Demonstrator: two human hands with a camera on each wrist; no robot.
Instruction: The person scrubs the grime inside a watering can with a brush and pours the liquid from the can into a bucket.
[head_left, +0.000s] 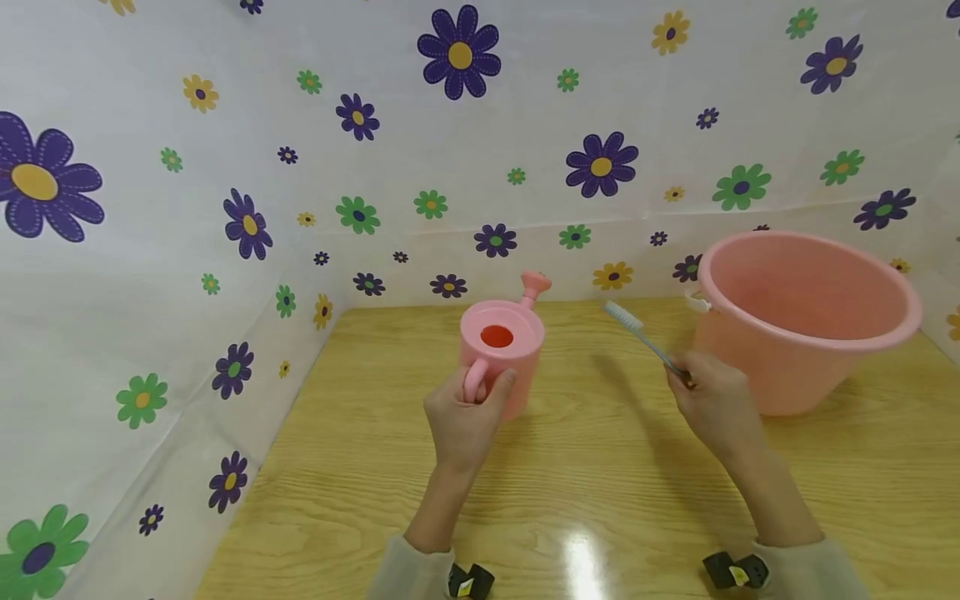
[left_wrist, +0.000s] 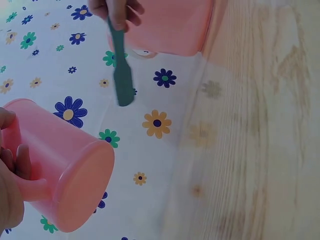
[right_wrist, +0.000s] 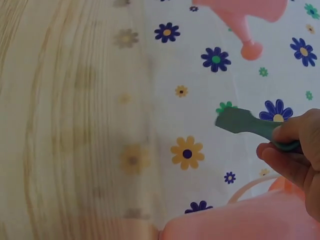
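A pink watering can (head_left: 521, 379) is gripped by its handle in my left hand (head_left: 462, 425). Its round top opening faces up in the head view, and the spout points away to the back right. The left wrist view shows the can's flat underside (left_wrist: 86, 186), held up off the table. My right hand (head_left: 716, 408) holds a brush (head_left: 624, 317) by the end of its handle, white bristles upward. From the right wrist, the brush's grey-green back (right_wrist: 237, 121) shows. The brush is in the air between the can and a pink bucket (head_left: 757, 371), touching neither.
The large pink bucket stands on the wood-grain table (head_left: 360, 433) at the right, close beside my right hand, with a white handle fitting (head_left: 699, 302) on its left side. A white flower-print sheet (head_left: 225, 333) walls the back and left. Black wrist devices sit by both sleeves.
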